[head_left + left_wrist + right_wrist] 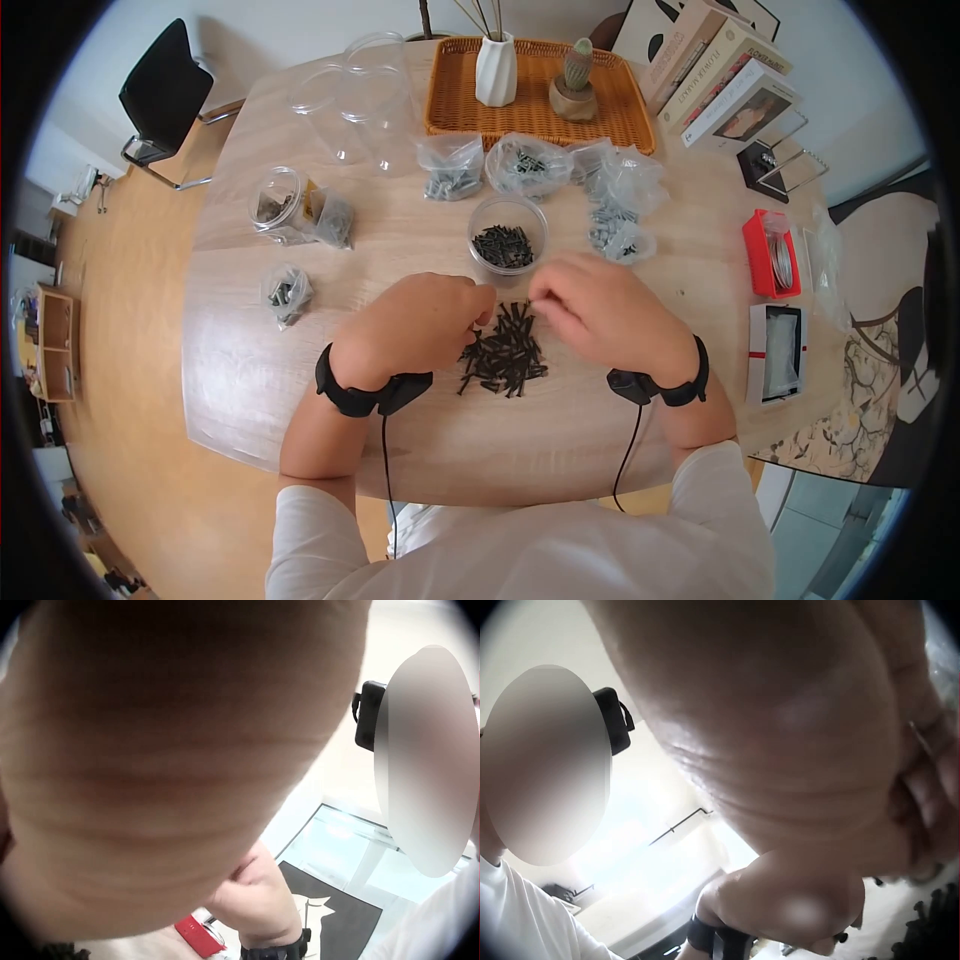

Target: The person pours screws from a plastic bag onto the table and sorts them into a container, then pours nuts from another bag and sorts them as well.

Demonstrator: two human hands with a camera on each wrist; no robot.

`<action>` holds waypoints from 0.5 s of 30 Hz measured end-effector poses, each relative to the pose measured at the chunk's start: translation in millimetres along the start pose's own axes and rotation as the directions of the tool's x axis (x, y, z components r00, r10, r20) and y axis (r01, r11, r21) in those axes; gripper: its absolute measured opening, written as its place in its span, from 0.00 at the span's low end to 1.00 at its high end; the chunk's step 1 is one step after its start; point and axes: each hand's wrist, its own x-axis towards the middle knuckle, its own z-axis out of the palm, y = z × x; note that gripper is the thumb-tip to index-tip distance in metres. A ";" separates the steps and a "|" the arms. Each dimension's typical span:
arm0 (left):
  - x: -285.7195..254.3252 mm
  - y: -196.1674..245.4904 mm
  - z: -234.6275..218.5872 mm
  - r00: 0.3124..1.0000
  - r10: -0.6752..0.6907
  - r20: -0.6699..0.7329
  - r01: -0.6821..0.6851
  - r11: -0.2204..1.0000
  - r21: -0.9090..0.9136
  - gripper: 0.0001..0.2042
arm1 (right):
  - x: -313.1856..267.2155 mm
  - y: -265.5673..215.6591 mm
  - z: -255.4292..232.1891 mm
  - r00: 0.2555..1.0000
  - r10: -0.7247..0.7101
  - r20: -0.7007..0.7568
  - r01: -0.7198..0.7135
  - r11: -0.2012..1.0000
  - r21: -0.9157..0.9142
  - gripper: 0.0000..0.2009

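Note:
A loose pile of black screws (508, 355) lies on the table, with a clear round tub (508, 232) of similar screws just beyond it. At the pile's left edge is my left hand (412, 325), its fingers curled; in the right wrist view a dark screw end (842, 937) shows at the fingertips of that left hand (791, 904). My right hand (605, 312) hovers at the pile's upper right, thumb and fingers bent close together; whether they pinch anything is unclear. In the left wrist view my left hand's near skin (165, 765) fills most of the picture.
Bags of hardware (452, 168) stand behind the tub, with more bags and a jar (283, 205) to the left. Farther back are clear empty containers (375, 120) and a wicker tray (460, 110). A red box (770, 255) and a white box (777, 355) sit at right.

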 end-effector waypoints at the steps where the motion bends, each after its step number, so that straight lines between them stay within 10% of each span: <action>1: 0.3 0.4 0.6 1.000 0.003 0.019 -0.003 1.000 0.005 0.05 | 2.9 -0.9 1.5 1.000 -0.004 0.002 0.004 1.000 -0.002 0.05; 6: 1.1 3.8 0.9 1.000 0.015 0.018 -0.015 1.000 0.000 0.05 | 16.2 1.1 17.1 0.861 -0.042 -0.507 0.087 0.994 0.066 0.12; 15: 0.2 11.3 -21.0 0.981 0.121 -0.149 -0.147 0.973 -0.177 0.06 | 4.4 -3.1 6.4 0.956 -0.055 -0.288 0.128 0.962 0.242 0.09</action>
